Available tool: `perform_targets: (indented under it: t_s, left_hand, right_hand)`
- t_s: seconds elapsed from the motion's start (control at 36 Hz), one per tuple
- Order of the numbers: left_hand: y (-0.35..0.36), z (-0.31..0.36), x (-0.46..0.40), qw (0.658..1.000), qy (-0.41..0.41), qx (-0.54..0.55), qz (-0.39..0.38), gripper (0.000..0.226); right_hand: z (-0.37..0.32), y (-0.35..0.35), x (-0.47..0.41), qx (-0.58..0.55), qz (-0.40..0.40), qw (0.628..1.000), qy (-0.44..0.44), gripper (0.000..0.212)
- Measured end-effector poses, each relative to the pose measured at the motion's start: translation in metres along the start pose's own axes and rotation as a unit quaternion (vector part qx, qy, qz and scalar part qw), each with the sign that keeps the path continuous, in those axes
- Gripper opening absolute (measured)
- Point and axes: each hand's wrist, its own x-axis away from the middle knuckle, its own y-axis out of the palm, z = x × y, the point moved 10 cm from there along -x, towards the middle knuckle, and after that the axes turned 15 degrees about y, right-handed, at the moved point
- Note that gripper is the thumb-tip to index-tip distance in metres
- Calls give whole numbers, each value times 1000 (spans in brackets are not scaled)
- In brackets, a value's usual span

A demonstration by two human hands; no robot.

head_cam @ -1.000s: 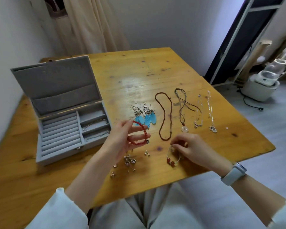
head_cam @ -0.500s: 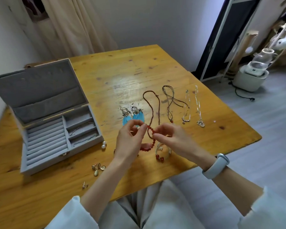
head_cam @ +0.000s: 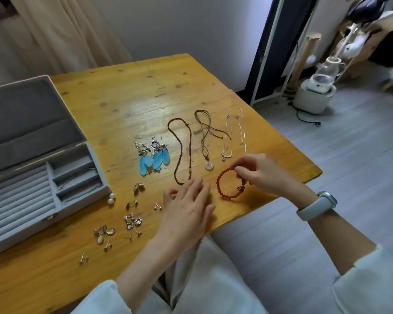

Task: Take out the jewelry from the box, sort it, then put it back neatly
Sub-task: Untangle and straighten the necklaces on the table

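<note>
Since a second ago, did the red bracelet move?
Yes. The red bracelet went right, from near the blue feather earrings to below the white pendant, pinched by the right hand.

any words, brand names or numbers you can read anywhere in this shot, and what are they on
None can be read.
The white wristband on the right wrist shows no visible display.
The open grey felt jewelry box shows bare lining, no label.
The white appliance on the floor has dark marks on its front, too small and blurred to read.
The jewelry on the wooden table bears no lettering.
</note>
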Motion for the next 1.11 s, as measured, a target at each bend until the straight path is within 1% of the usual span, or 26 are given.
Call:
perform_targets:
  t_s: [0.06, 0.11, 0.28, 0.39, 0.5, 0.58, 0.67, 0.75, 0.81, 0.86, 1.0, 1.11]
  left_hand:
    - [14, 3, 0, 999, 14, -16, -48, 73]
    - [21, 2, 2, 997, 15, -22, -70, 76]
    - [25, -3, 2, 998, 4, -21, -66, 74]
    - [22, -3, 2, 999, 4, -22, -48, 74]
    - [16, -2, 1, 1000, 14, 1, -18, 70]
    - [1, -1, 0, 998, 32, 33, 42, 64]
    - [-19, -5, 1, 992, 48, 35, 108, 50]
    - [-43, -24, 4, 987, 31, 34, 156, 42]
    - [-58, -41, 9, 983, 13, 46, 179, 40]
    - [-70, -61, 17, 981, -9, 47, 186, 39]
    - [-97, -123, 56, 973, -88, 12, 214, 21]
    - [-107, -182, 98, 955, -191, -14, 227, 21]
  right_hand:
    - [9, 2, -4, 49, 21, 999, 9, 16]
    - [15, 3, -7, 73, 51, 996, 11, 18]
    - [19, 3, -5, 104, 151, 983, 0, 22]
    - [12, 8, 1, 146, 184, 972, -23, 25]
    - [7, 9, 5, 171, 205, 963, -30, 24]
    - [-4, 6, 7, 161, 219, 961, -40, 22]
    - [-21, 10, 4, 139, 208, 966, -61, 20]
    - [-46, 18, -2, 118, 180, 973, -85, 19]
    - [-66, 28, -7, 112, 149, 977, -103, 20]
    - [-89, 42, -13, 114, 115, 979, -123, 22]
    - [-147, 85, -25, 115, 50, 977, -175, 24]
    - [-189, 123, -36, 142, 12, 968, -206, 26]
